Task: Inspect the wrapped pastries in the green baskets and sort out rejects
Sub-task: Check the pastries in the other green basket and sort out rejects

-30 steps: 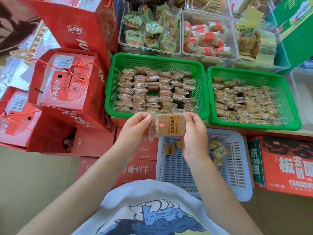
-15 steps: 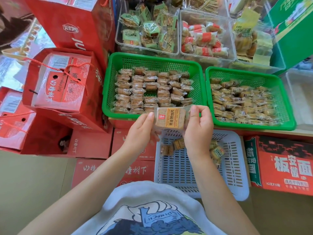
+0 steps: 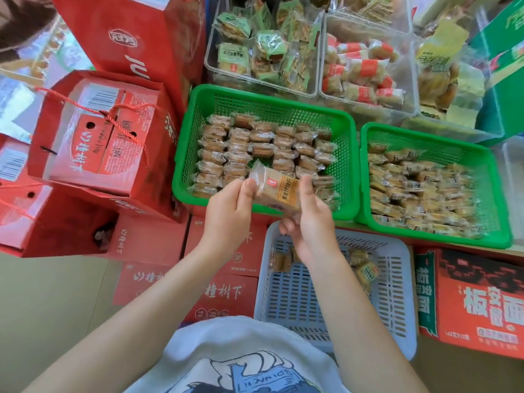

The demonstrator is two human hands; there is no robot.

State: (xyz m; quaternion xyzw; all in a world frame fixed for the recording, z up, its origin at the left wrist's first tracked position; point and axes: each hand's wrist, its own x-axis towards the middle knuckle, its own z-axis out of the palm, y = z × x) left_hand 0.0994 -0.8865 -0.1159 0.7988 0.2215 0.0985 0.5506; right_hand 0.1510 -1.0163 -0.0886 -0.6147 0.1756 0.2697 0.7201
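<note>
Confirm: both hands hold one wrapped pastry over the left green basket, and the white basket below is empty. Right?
Not quite. In the head view the white basket already holds a few wrapped pastries. The rest stands: left hand and right hand hold one wrapped pastry over the left green basket.

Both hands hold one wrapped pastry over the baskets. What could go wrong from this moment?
The pastry, pinched at its ends by the left hand and right hand, could slip and fall into the white basket or the left green basket, mixing checked and unchecked pieces.
</note>
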